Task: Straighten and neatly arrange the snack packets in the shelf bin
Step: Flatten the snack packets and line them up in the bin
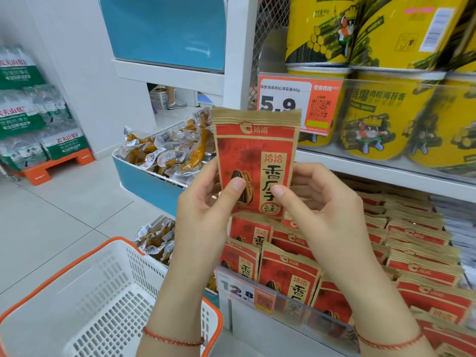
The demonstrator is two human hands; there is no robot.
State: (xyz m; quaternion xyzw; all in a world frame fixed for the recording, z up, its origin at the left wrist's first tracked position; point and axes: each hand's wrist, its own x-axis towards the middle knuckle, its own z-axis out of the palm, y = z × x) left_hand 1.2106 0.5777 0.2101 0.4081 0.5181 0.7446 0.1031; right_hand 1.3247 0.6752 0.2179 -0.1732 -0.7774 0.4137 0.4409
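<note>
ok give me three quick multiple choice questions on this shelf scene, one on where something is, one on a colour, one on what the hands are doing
1. Where is the white basket?
A. lower left, beside the shelf
B. on the top shelf
C. hung on the left hand

2. What colour are the tubs on the shelf above the packets in the bin?
A. blue
B. yellow
C. white

3. How is the raised packet held?
A. left hand only
B. lying loose in the bin
C. upright, by both hands

Answers:
1 A: the basket shows at the lower left.
2 B: the tubs are yellow.
3 C: the left hand and right hand pinch its lower edges.
</note>
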